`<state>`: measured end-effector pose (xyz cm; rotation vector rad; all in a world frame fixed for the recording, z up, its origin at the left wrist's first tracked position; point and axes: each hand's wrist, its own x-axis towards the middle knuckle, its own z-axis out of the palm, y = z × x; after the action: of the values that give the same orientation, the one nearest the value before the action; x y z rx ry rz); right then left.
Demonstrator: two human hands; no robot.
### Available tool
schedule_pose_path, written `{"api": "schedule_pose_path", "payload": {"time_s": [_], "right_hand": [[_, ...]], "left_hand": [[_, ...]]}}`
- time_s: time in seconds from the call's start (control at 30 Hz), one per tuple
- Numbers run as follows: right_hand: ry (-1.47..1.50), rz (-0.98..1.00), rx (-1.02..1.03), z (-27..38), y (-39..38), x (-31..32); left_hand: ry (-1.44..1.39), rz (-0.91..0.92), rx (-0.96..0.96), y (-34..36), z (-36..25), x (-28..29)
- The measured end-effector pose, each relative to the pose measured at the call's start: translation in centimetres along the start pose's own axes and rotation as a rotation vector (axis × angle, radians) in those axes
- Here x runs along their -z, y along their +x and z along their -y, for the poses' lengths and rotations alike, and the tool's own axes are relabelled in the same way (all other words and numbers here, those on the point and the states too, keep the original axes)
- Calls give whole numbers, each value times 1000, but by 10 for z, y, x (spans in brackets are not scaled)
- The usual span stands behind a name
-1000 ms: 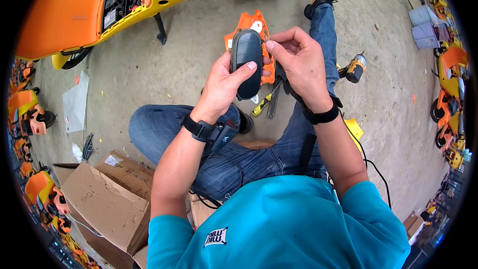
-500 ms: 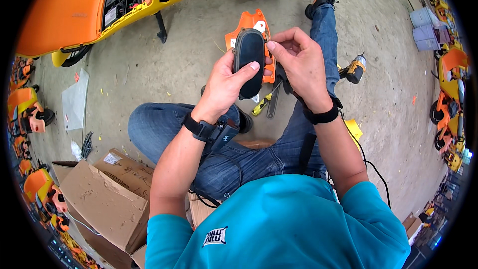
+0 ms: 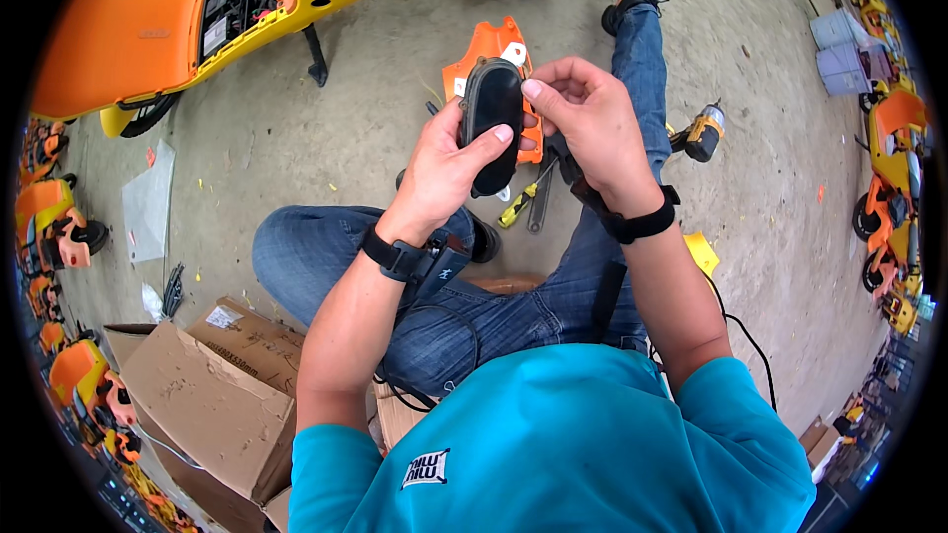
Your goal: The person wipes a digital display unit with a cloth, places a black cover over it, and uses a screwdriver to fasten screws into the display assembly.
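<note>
My left hand (image 3: 442, 160) holds a black oval dashboard display (image 3: 497, 104) upright, thumb across its glossy face and fingers wrapped behind it. At the display's upper right edge, my right hand (image 3: 592, 123) is closed in a pinch of thumb and forefinger. Whatever lies between those fingertips is too small to make out. Behind the display, an orange plastic cover (image 3: 488, 41) with white patches rests on the floor, partly hidden. Below it lie a yellow-handled screwdriver (image 3: 514, 209) and a dark wrench (image 3: 539, 207).
A yellow and orange scooter (image 3: 123, 38) stands at the upper left on its kickstand. A power driver (image 3: 704, 134) lies beyond my right leg. An opened cardboard box (image 3: 207, 405) sits at lower left. Stacked pale bins (image 3: 839, 51) and more scooters line the right side.
The display has tilted slightly, and a light reflection now shows on its upper face. My pinching right hand has shifted slightly left along its edge. My left hand keeps its hold.
</note>
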<state>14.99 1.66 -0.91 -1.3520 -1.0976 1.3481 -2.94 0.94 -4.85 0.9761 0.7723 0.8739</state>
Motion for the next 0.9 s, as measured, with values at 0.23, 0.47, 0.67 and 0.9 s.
{"api": "schedule_pose_path", "payload": {"time_s": [0.23,0.47,0.67,0.9], "right_hand": [[216,45,-126,-1,1,2],[269,71,-114,-10,3,4],[292,56,-126,-11,2,5],[221,15,-76,-13,0,12]], "left_hand": [[-80,5,48,-1,-3,2],[-152,32,72,-3,-8,1],[-177,67,94,-3,-11,1],[-215,103,71,-3,-11,2]]}}
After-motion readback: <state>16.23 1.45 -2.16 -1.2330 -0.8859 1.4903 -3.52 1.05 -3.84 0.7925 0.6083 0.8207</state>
